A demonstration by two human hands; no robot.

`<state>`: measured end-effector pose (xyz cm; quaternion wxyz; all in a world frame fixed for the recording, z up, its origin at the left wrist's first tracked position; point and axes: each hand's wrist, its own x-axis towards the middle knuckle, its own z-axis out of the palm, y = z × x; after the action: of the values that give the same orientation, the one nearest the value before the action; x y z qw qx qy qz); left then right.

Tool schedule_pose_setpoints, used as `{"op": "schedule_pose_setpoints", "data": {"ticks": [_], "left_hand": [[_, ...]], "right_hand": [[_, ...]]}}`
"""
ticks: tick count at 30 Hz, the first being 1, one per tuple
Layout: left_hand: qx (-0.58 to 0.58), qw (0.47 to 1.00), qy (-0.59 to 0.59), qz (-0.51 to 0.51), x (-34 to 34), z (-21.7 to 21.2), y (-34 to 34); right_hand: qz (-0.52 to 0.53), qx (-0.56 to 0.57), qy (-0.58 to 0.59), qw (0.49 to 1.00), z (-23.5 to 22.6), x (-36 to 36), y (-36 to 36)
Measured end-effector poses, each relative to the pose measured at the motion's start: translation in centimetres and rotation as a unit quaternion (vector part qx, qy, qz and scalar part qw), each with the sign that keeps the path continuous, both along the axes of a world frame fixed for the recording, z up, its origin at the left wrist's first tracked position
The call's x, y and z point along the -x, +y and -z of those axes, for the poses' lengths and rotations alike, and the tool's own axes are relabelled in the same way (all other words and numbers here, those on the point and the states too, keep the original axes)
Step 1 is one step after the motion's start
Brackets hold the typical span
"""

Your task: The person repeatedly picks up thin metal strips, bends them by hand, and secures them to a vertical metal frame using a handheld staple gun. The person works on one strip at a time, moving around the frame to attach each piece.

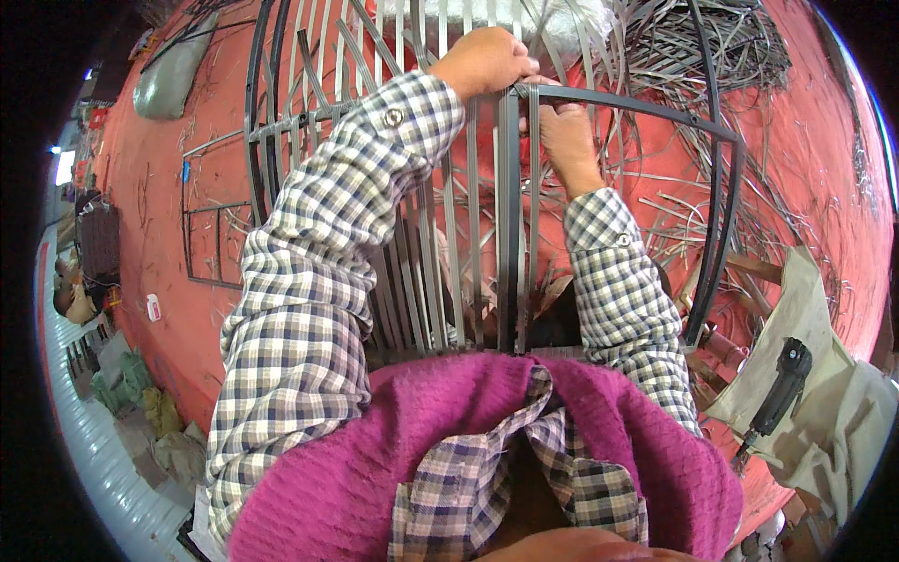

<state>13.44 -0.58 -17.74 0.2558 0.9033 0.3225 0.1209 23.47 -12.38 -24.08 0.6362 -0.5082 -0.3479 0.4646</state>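
Note:
A dark metal frame [618, 101] stands in front of me, with flat grey strips [449, 244] stretched side by side across its left part. My left hand [487, 62] is closed over the crossbar, just left of where it meets the middle upright, its fingertips pinched at the strip there. Just below the crossbar, on the right of that upright, my right hand [565, 140] has its fingers curled in at the same strip. The strip's hold inside the fingers is partly hidden by the hands and the bar.
A heap of loose grey strips [712, 47] lies at the far right, with stray pieces over the red floor [159, 215]. A black power screwdriver [785, 389] rests on pale cloth [833, 440] at right. Another thin frame [217, 281] and a wrapped bundle [178, 75] lie left.

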Motion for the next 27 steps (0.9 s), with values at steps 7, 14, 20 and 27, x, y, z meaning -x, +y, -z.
{"op": "schedule_pose_setpoints", "data": {"ticks": [7, 14, 20, 27], "left_hand": [[-0.111, 0.988, -0.107, -0.001, 2.4, 0.0, -4.3], [-0.118, 0.992, 0.026, 0.019, 1.9, 0.1, -3.4], [-0.149, 0.989, -0.010, -0.022, 2.1, -0.2, -4.3], [-0.148, 0.979, -0.143, -0.003, 2.5, 0.3, -5.0]], "right_hand": [[0.054, -0.004, -0.406, 0.912, -3.4, 0.4, -5.5], [-0.023, -0.134, 0.205, 0.969, -6.5, 0.6, -4.2], [-0.027, -0.087, -0.199, 0.976, -8.6, -2.3, -1.3], [-0.144, 0.145, -0.525, 0.826, -4.9, -7.7, 9.3]]}}
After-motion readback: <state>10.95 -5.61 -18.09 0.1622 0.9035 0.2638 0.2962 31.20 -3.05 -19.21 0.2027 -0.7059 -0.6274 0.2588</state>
